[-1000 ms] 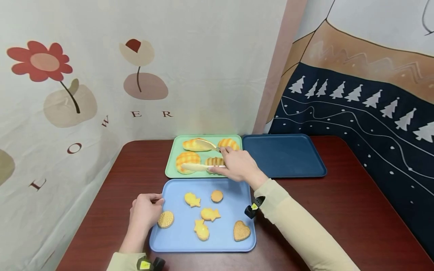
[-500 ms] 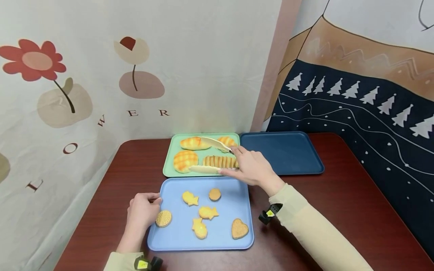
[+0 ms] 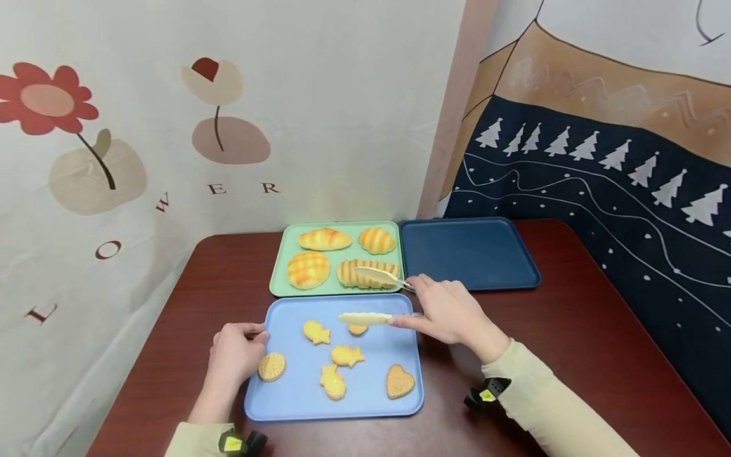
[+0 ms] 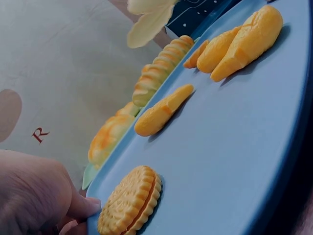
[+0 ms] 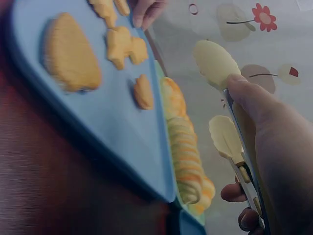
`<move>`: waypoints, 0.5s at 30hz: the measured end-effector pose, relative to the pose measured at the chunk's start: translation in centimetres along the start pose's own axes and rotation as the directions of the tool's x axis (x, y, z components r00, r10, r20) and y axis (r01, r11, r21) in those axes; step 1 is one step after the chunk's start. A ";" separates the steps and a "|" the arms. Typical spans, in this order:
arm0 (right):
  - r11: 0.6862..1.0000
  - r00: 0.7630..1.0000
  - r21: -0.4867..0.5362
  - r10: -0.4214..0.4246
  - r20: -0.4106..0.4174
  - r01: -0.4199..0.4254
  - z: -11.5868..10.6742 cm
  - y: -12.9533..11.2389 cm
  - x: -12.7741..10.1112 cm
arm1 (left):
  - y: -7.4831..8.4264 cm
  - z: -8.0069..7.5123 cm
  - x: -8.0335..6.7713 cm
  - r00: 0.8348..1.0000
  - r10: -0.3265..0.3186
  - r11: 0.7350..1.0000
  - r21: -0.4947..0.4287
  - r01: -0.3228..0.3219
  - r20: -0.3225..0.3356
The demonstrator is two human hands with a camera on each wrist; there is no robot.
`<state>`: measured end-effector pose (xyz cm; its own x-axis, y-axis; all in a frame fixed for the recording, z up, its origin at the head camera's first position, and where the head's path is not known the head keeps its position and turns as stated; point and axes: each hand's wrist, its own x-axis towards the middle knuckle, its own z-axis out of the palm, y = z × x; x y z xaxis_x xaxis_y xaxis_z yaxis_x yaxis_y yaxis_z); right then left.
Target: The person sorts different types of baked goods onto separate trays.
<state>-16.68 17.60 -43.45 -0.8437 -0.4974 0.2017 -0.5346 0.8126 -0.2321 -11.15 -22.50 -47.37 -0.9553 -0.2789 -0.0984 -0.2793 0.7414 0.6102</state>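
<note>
My right hand (image 3: 448, 309) holds a pair of tongs (image 3: 365, 318) with cream tips, spread apart with nothing between them. One tip hangs over the light blue tray (image 3: 371, 406), partly covering a small round cookie (image 3: 358, 330); the other is in front of a ridged bread roll (image 3: 348, 274). At the tray's left rim my left hand (image 3: 235, 355) pinches the edge, thumb on top in the left wrist view. A round sandwich biscuit (image 4: 129, 200) lies beside that thumb. Three fish-shaped cookies (image 3: 347, 356) and a heart-shaped cookie (image 3: 399, 381) lie on the tray.
Behind the blue tray, a green tray (image 3: 278, 279) carries several breads, including a round checked bun (image 3: 308, 270) and a long loaf (image 3: 324, 239). A dark blue tray (image 3: 468, 254) adjoins it on the right. All stand on a brown table (image 3: 188, 304) against printed curtains.
My right hand has drawn the tongs back from over the green tray, toward me and to the right. My left hand stays at the blue tray's rim.
</note>
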 end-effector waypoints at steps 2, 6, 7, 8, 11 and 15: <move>1.000 1.000 -0.011 -0.014 -0.002 0.014 0.2 0.0 -0.4 | 0.0 -0.2 0.1 1.000 0.007 1.000 0.000 -0.007 0.001; 0.999 1.000 -0.026 -0.023 -0.002 0.023 0.7 -0.1 -1.1 | 0.1 -0.4 0.3 1.000 0.029 1.000 0.005 -0.029 0.001; 0.999 1.000 -0.031 -0.026 -0.001 0.026 0.8 -0.1 -1.2 | 0.1 -0.4 0.3 0.999 0.034 0.999 0.008 -0.034 0.002; 0.999 1.000 -0.037 -0.030 0.000 0.030 0.9 -0.1 -1.3 | 0.1 -0.5 0.3 0.999 0.037 0.999 0.009 -0.037 0.003; 0.997 0.999 -0.057 -0.049 0.000 0.049 1.3 -0.2 -1.6 | 0.2 -0.4 0.2 0.999 0.031 0.999 0.010 -0.032 0.011; 0.992 0.996 -0.086 -0.091 -0.005 0.090 1.9 -0.3 -1.9 | 0.0 -0.3 0.1 0.999 0.030 0.999 0.010 -0.030 0.012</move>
<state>-15.01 17.72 -45.59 -0.7913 -0.5677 0.2269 -0.6023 0.7876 -0.1299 -11.22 -22.69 -47.15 -0.9643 -0.2494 -0.0893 -0.2514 0.7555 0.6049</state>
